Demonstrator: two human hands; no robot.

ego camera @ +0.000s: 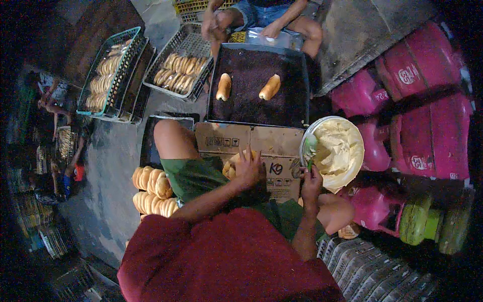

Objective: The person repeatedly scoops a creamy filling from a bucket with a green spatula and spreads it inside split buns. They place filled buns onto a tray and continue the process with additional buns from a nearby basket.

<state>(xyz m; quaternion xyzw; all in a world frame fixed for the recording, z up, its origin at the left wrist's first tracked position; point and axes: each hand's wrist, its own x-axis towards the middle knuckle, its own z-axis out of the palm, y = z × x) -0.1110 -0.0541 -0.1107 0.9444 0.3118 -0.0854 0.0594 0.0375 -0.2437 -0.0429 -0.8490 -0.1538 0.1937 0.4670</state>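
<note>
My left hand [247,168] lies over a split bread bun [229,168] above the cardboard box, fingers spread. Part of the bun is hidden under it, so its grip is unclear. In my right hand [312,183] is the handle of a green spatula [311,145], its blade smeared with cream. The blade is at the left rim of a round tub [336,147] of pale yellow cream. Ahead, a rectangular tray [256,109] holds dark brown granules. Two browned bread rolls, one on the left [224,87] and one on the right [270,87], lie on them.
Rows of buns [154,192] sit beside my left knee. Packed buns fill a teal crate [109,71] and a grey crate [181,68]. A person [264,22] sits beyond the tray. Pink gas cylinders [426,132] stand at right; stacked grey trays [369,264] are behind.
</note>
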